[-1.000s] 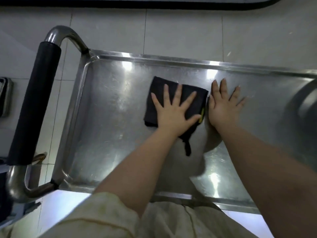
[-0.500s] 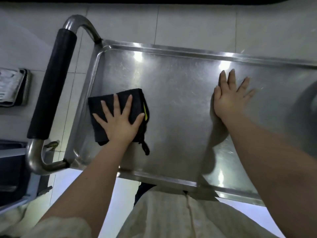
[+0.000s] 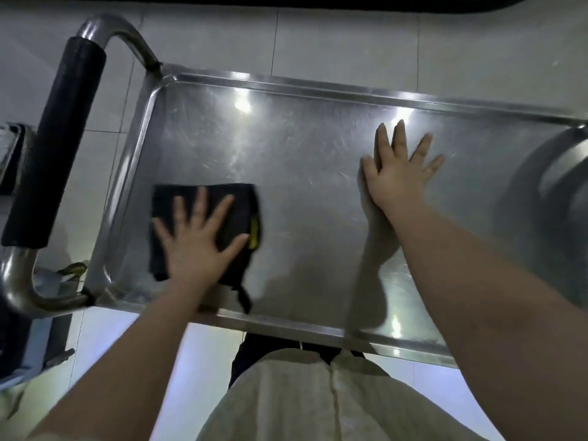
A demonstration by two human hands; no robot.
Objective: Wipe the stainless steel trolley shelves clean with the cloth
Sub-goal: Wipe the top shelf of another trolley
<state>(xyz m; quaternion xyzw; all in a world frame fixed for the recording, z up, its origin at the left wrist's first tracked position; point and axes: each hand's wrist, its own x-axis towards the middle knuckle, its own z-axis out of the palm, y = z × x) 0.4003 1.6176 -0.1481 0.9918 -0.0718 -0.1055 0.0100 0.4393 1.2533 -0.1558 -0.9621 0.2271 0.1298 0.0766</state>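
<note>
Evidently the top-shelf wipe is under way: the left hand [image 3: 197, 246] lies flat, fingers spread, pressing the folded black cloth [image 3: 165, 202] onto the trolley's top shelf [image 3: 302, 148] near its left end, close to the near rim and not far from the handle [image 3: 54, 138]. The right hand [image 3: 397, 176] is likewise flat and released, holding nothing, palm braced on bare steel well to the right. Next, I judge, the cloth needs firm, even pressure swept across the middle and into the rim corners.

One view only: a wide-angle camera on the person's head, looking steeply down past the chest onto the trolley's top shelf [image 3: 318, 173] from close above. The handle [image 3: 54, 144] sits at frame left; the shelf's right end runs off the edge, with tiled floor [image 3: 350, 49] beyond the far rim.
</note>
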